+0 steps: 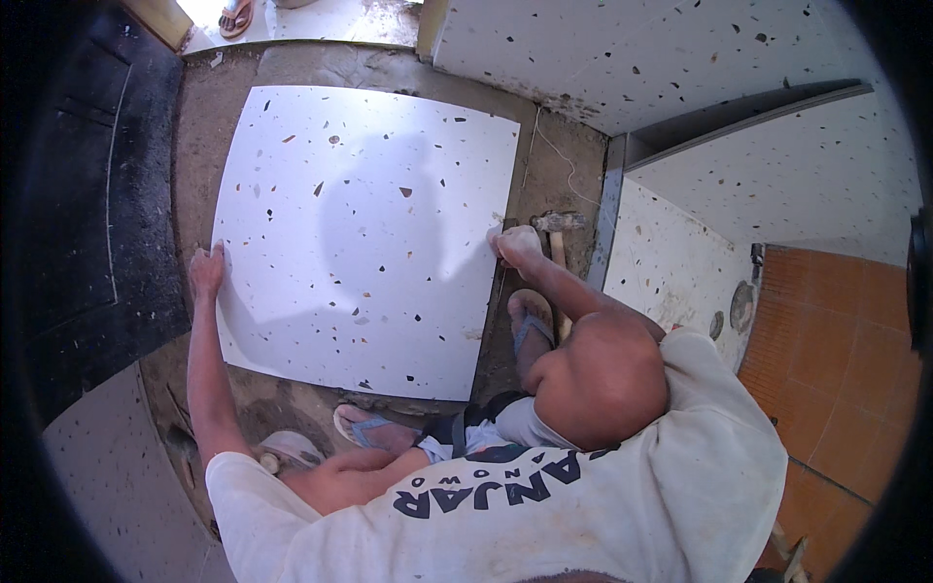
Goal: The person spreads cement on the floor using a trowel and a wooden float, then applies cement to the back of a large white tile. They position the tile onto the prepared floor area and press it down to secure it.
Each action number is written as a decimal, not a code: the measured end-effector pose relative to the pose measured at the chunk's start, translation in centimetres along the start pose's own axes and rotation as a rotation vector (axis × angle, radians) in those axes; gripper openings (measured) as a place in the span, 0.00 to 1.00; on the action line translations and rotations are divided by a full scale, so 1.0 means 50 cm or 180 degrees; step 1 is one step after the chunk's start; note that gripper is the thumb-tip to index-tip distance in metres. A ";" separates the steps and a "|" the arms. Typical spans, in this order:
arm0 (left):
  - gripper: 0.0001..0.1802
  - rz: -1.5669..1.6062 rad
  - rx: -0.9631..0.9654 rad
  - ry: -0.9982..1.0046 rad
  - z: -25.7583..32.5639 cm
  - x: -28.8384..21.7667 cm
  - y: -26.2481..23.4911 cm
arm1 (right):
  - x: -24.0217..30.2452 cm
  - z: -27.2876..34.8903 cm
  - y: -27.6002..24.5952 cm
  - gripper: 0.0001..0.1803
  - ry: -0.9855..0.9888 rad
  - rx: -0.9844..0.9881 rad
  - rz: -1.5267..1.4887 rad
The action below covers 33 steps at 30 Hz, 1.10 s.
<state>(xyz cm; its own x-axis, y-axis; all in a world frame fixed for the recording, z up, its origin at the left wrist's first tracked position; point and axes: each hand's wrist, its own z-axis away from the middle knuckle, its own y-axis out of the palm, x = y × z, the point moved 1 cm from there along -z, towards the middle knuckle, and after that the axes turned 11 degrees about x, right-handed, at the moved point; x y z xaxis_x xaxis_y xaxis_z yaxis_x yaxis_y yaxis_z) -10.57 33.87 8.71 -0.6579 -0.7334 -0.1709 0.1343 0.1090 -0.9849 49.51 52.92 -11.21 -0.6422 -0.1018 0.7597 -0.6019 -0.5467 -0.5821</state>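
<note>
A large white tile (292, 214) with dark and brown specks lies in front of me over the bare, earthy floor. My left hand (206, 270) is closed on its left edge, fingers curled at the rim. Opposite, my right hand (520, 248) grips the right edge; the fingertips under the tile are hidden. Just beyond that hand lies a hammer (558, 222) with a metal head and wooden handle, partly covered by my forearm. My shadow falls across the tile's middle.
A dark door (83, 185) stands at the left, and speckled white panels (671, 58) rise at the right. A thin string (559, 151) runs beside the tile. Orange tiles (826, 340) cover an area at the far right. Another person's sandalled foot (235, 19) is at the doorway.
</note>
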 end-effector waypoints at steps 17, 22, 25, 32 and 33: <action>0.35 0.0795 -0.0407 -0.0324 0.034 0.023 0.030 | 0.134 0.110 -0.030 0.14 0.0684 -0.0355 -0.1896; 0.34 0.0828 -0.0532 -0.0083 0.009 0.050 0.061 | 0.111 0.087 -0.027 0.15 0.0481 -0.0407 -0.1774; 0.34 0.0926 -0.0569 -0.0090 0.015 0.065 0.070 | 0.140 0.103 -0.021 0.14 0.0394 -0.0511 -0.1677; 0.34 0.1108 -0.0557 -0.0101 0.046 0.034 0.057 | 0.073 0.075 -0.003 0.14 0.0343 -0.0555 -0.1769; 0.34 0.1051 -0.0676 -0.0082 0.046 0.042 0.057 | 0.072 0.072 0.001 0.14 0.0292 -0.0528 -0.1834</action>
<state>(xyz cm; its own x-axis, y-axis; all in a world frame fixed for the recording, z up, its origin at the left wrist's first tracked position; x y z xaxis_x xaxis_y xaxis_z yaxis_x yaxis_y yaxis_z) -9.84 31.11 5.60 -0.5858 -0.6519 -0.4814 0.1775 0.4764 -0.8611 48.89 49.54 -7.46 -0.2248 0.2481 0.9423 -0.9261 -0.3550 -0.1275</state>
